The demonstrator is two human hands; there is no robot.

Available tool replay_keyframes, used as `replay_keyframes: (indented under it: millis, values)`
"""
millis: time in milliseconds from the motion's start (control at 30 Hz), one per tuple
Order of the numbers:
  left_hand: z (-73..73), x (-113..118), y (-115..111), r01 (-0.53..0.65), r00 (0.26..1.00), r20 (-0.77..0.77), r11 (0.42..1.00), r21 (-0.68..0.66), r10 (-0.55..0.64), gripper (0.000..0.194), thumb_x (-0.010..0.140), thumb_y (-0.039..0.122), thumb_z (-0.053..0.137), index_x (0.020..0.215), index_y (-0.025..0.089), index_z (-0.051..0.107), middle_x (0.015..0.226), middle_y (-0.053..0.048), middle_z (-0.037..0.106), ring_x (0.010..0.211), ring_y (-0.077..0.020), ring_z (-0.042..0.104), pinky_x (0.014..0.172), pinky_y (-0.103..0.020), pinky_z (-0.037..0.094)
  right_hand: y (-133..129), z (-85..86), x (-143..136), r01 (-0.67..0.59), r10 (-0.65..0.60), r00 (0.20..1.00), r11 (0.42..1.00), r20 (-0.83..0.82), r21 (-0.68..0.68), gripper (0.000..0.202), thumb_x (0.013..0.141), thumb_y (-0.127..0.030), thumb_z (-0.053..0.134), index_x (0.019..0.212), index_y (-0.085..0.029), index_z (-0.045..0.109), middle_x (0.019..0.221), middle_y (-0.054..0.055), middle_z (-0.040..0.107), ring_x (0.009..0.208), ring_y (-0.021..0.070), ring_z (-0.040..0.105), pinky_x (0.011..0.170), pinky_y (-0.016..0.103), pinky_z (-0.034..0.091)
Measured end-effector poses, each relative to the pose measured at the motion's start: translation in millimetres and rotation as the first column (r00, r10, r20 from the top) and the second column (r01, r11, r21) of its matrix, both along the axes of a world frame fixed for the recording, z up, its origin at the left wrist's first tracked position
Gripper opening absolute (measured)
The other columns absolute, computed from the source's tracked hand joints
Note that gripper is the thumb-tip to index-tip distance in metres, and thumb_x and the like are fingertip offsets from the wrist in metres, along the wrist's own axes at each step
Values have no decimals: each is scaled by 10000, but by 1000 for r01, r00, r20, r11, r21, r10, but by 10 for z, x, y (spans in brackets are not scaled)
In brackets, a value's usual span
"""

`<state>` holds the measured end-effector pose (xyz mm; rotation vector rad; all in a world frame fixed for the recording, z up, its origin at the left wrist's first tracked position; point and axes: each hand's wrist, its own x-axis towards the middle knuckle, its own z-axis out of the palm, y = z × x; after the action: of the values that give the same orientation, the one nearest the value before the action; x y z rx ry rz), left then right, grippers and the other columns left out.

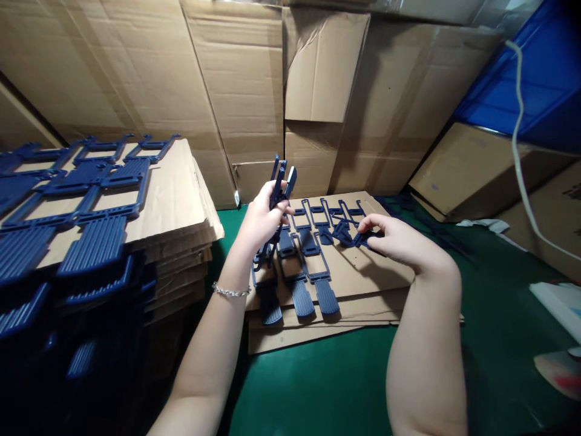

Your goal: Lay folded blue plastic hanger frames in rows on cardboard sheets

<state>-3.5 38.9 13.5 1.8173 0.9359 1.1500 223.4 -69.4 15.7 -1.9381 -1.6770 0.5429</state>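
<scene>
My left hand [267,212] is closed around several dark blue plastic frames [282,181], held upright above the left part of a cardboard sheet [354,275]. My right hand [385,235] pinches a dark blue plastic part [363,238] over the sheet's right side; its exact shape is partly hidden by the fingers. Between the hands, blue frames with ribbed paddle ends [327,297] lie in rows on the cardboard. A loose tangle of blue pieces [342,231] sits just left of my right fingers.
At left rises a tall stack of cardboard layers [181,236] bearing more blue frames [120,194]. Cardboard boxes [236,91] wall off the back. More blue parts [447,236] lie on the green tabletop [318,387] at right, near a white cable [520,139] and a blue bin [535,79].
</scene>
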Motion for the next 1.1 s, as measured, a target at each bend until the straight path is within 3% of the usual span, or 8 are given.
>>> replay_keyframes:
  millis: [133, 267, 433, 533, 667, 767, 900, 1100]
  values:
    - [-15, 2, 11, 8, 1000, -6, 1000, 14, -8, 381, 763, 162, 467, 1141, 202, 449, 764, -5, 614, 574, -86, 598, 518, -189, 493, -6, -13, -15, -49, 49, 998, 999, 28, 2, 254, 661, -138, 451, 874, -204, 573, 966, 23, 600, 851, 165, 538, 703, 244, 396]
    - [-39, 5, 33, 12, 999, -32, 1000, 19, -12, 377, 765, 173, 470, 1138, 216, 450, 776, -2, 621, 580, -91, 606, 536, -198, 503, -24, 4, -73, -4, 7, 997, 999, 74, -36, 259, 659, -119, 455, 861, -218, 582, 961, 16, 605, 845, 163, 545, 724, 251, 403]
    - [-51, 11, 42, 20, 999, -36, 1000, 7, -19, 375, 771, 180, 465, 1144, 217, 443, 723, -2, 622, 600, -113, 619, 537, -206, 504, -37, 96, -184, 73, -65, 996, 986, 59, -150, 208, 681, -168, 524, 875, -204, 590, 982, 48, 602, 783, 167, 556, 608, 239, 418]
    - [-46, 4, 39, 16, 999, -41, 1000, -6, -16, 380, 768, 179, 467, 1146, 217, 443, 712, 4, 618, 564, -105, 610, 539, -211, 502, -9, 55, -199, 67, -72, 997, 962, -9, -265, 365, 667, -294, 617, 1015, -202, 558, 1023, 73, 579, 678, 145, 549, 525, 236, 416]
    - [-40, -17, 51, 24, 999, -42, 1000, -19, -25, 391, 767, 181, 465, 1156, 216, 441, 699, 11, 610, 525, -91, 593, 542, -211, 497, 4, -166, -237, 89, -78, 996, 942, 47, -323, 604, 621, -297, 650, 1193, -200, 484, 1141, 124, 470, 664, 132, 548, 514, 236, 431]
    - [-47, -14, 71, 27, 999, -38, 1000, -7, -27, 386, 769, 188, 466, 1154, 215, 443, 719, 9, 603, 546, -96, 600, 539, -210, 496, -41, -363, -323, 115, -77, 988, 945, 133, -308, 552, 664, -256, 577, 1205, -186, 491, 1193, 128, 390, 724, 134, 556, 601, 246, 456]
    - [-60, 19, 67, 92, 996, 10, 996, 2, -92, 371, 772, 178, 463, 1141, 202, 438, 790, -12, 581, 666, -126, 625, 524, -206, 503, -140, -612, -437, 107, -73, 984, 973, 164, -207, 434, 724, -242, 482, 1148, -149, 509, 1145, 106, 388, 882, 167, 545, 777, 277, 449]
    - [-75, 42, 6, 145, 989, 27, 989, 36, -146, 384, 775, 145, 437, 1155, 202, 434, 805, -22, 569, 712, -141, 619, 543, -226, 520, -259, -934, -581, 148, -121, 971, 982, 208, -120, 328, 768, -255, 424, 1057, -142, 529, 1112, 105, 379, 906, 190, 540, 765, 293, 445]
